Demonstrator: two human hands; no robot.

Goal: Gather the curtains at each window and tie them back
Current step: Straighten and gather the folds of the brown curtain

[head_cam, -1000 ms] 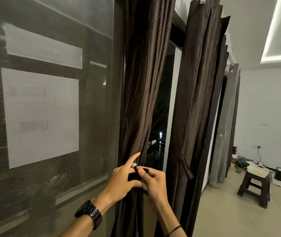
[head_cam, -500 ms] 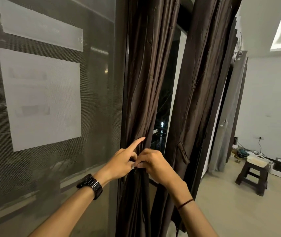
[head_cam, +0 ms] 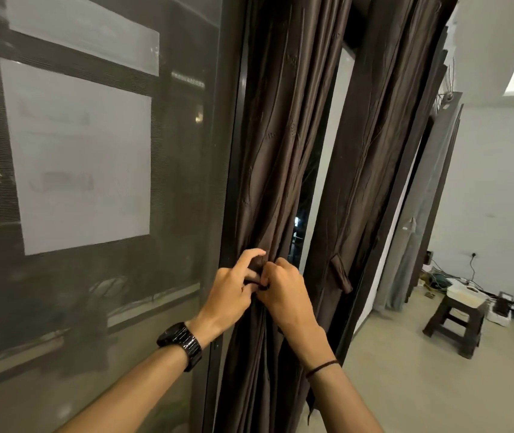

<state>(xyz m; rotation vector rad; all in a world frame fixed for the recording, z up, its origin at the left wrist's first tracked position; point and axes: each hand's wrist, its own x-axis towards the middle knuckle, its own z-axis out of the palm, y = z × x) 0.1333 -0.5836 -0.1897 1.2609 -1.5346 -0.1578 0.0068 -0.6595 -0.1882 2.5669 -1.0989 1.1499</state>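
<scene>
Since half a second ago the left hand (head_cam: 230, 290) has drawn its pointing forefinger down from the extended position; it now curls over the dark tie-back band (head_cam: 257, 264). The right hand (head_cam: 282, 290) has closed tighter against the left, knuckle to knuckle. A second ago the fingers were spread and the band ends lay visibly between them; now the ends are mostly buried in the grip. Judgement: the fastening of this tie is in its closing stage, not yet released.

Left hand: partly clenched, thumb and fingers pinching the band against the gathered brown curtain (head_cam: 276, 157), which rises directly above both hands and hangs below them. Right hand: clenched, fingertips pinching the band's other end, just beside the left thumb. Whether the ends are actually joined cannot be told; they are hidden.

To the right of the right hand, near, a second curtain (head_cam: 371, 170) hangs bunched with its own strap (head_cam: 340, 273) in place. Further right and well apart, a grey curtain (head_cam: 418, 242) also appears gathered.
</scene>
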